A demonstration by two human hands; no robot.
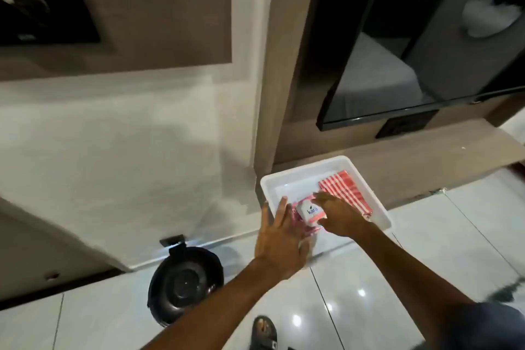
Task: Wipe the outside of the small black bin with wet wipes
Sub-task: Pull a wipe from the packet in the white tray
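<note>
A white rectangular tray (298, 172) rests on the glossy white tiled floor (369, 278), its far edge against a beige wall unit, and holds a folded red-and-white striped cloth (345, 189) in its right half. A dark flat-panel screen (397, 65) is mounted on the wall unit above and to the right of the tray, with a small black socket plate (404, 123) just below its lower edge. A sandalled foot (264, 331) stands on the floor at the near edge.
</note>
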